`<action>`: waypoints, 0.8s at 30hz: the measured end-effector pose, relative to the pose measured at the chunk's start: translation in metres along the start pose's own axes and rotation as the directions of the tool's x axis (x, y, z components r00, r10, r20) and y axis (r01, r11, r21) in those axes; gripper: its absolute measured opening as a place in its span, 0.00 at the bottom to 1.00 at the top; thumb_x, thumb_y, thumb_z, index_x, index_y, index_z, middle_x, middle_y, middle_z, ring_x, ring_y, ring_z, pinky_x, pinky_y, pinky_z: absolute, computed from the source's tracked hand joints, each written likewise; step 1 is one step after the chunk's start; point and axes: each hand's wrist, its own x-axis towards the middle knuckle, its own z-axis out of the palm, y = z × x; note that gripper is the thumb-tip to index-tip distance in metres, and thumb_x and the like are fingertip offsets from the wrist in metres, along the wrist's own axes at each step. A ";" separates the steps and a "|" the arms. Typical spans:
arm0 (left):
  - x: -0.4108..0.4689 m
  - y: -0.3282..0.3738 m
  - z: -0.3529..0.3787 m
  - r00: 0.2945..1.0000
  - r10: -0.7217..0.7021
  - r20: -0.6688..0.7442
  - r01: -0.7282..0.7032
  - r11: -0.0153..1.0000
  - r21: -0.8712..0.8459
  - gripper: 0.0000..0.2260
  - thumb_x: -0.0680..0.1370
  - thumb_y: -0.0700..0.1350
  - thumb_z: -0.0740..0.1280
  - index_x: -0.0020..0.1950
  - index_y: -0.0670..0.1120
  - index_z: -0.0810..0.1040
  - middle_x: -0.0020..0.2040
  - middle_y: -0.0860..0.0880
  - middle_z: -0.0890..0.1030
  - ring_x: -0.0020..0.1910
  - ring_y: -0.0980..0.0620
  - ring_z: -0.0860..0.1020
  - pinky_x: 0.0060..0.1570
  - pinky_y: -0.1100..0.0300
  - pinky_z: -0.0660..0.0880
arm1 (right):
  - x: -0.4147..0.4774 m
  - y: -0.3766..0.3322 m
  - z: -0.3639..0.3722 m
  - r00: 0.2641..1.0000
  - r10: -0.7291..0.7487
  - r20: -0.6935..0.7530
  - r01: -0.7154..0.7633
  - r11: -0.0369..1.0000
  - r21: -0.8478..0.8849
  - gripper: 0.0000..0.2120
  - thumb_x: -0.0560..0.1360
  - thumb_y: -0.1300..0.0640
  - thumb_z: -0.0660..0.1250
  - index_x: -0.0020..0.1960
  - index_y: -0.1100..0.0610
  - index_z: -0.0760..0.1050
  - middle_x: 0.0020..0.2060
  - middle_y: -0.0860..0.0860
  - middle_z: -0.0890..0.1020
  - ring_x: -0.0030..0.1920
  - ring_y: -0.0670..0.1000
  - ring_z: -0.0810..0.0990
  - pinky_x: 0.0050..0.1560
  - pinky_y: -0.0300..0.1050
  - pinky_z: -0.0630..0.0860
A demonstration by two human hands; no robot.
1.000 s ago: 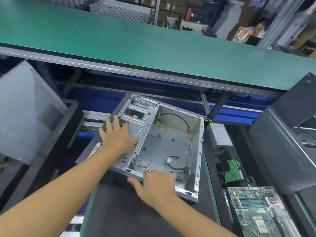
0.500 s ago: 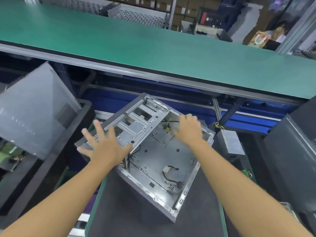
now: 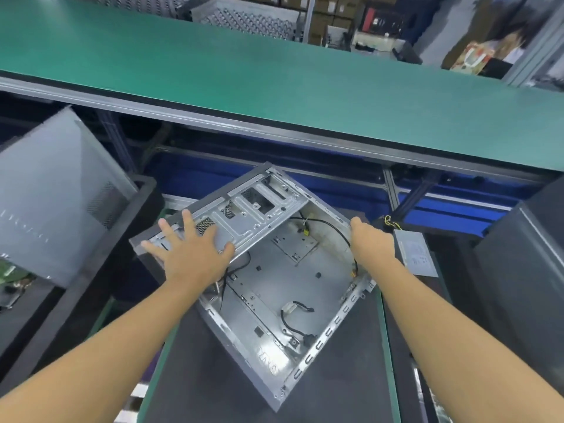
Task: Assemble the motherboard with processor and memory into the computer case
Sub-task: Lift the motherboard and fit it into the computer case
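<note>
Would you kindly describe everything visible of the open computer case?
The computer case is bare grey sheet metal with a dark outer shell, lying open side up, cornerwise on the dark mat. A slotted drive cage fills its far left; black cables lie loose inside; no board is fitted. The left hand presses flat on the cage; the right hand grips the far right rim.

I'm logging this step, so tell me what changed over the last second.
The right hand left the near edge of the computer case and took hold of its far right wall. The case turned clockwise in view, so one corner now points at the person. The left hand stayed flat on the drive cage.
</note>
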 end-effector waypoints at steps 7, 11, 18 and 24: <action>0.063 0.022 -0.011 0.941 0.335 0.042 -0.337 0.941 0.041 0.50 0.63 0.83 0.41 0.78 0.57 0.53 0.80 0.49 0.41 0.77 0.32 0.39 0.70 0.29 0.43 | -0.068 0.026 0.010 0.992 0.123 0.001 -0.123 0.992 -0.040 0.05 0.79 0.63 0.59 0.52 0.56 0.64 0.35 0.48 0.74 0.33 0.54 0.74 0.30 0.43 0.61; 0.081 0.042 -0.015 0.869 0.493 0.037 -0.495 0.868 0.048 0.54 0.58 0.85 0.45 0.79 0.58 0.45 0.81 0.51 0.42 0.78 0.37 0.40 0.73 0.32 0.45 | -0.115 0.022 0.020 0.970 0.236 0.051 -0.235 0.972 -0.017 0.05 0.80 0.61 0.58 0.50 0.56 0.61 0.34 0.48 0.74 0.35 0.54 0.79 0.25 0.43 0.54; 0.093 0.062 -0.027 0.844 0.536 0.030 -0.534 0.832 0.149 0.52 0.59 0.84 0.48 0.78 0.63 0.41 0.81 0.53 0.44 0.79 0.42 0.43 0.70 0.30 0.41 | -0.142 0.009 0.024 0.944 0.316 0.092 -0.320 0.947 0.026 0.06 0.81 0.61 0.58 0.58 0.59 0.67 0.49 0.53 0.84 0.48 0.55 0.84 0.31 0.43 0.64; 0.069 0.061 -0.011 0.861 0.503 -0.069 -0.501 0.864 0.052 0.33 0.73 0.73 0.55 0.75 0.63 0.58 0.79 0.55 0.58 0.78 0.45 0.53 0.69 0.28 0.49 | -0.155 -0.006 0.024 0.923 0.364 0.123 -0.369 0.929 0.025 0.07 0.81 0.61 0.58 0.59 0.59 0.67 0.51 0.53 0.84 0.52 0.55 0.84 0.38 0.43 0.69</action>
